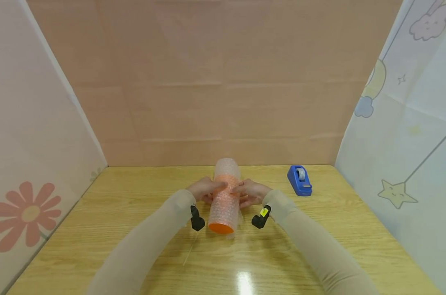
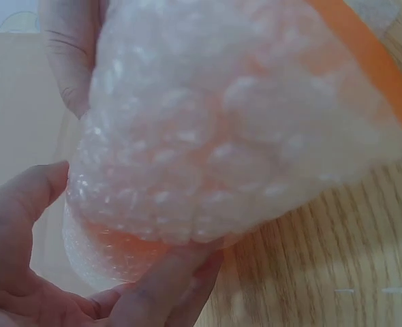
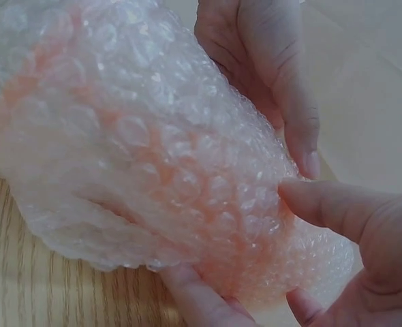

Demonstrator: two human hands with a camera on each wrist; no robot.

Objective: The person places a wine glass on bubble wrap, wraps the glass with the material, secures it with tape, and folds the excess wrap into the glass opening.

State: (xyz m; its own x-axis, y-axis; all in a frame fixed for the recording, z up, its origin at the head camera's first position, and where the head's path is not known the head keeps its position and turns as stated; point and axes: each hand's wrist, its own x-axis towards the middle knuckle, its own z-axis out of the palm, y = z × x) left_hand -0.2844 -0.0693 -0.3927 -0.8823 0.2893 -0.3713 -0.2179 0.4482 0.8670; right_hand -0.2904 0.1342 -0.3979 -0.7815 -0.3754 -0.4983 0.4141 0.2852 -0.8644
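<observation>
An orange cylinder [image 1: 220, 228], wrapped in clear bubble wrap [image 1: 224, 209], lies lengthwise on the table with its bare orange end towards me. My left hand [image 1: 203, 189] grips the left side of the roll, thumb on top and fingers low round its side. From the right, my right hand [image 1: 253, 191] holds it the same way, both thumbs nearly meeting over the top. In the right wrist view, a loose fold of the bubble wrap [image 3: 105, 225] hangs along the roll's side near the fingers. The cylinder's far end is covered by the wrap.
A blue tape dispenser [image 1: 299, 181] with a roll of clear tape stands at the back right of the wooden table [image 1: 116, 213]. A tan backdrop [image 1: 223, 82] rises behind the table, and patterned side panels stand left and right.
</observation>
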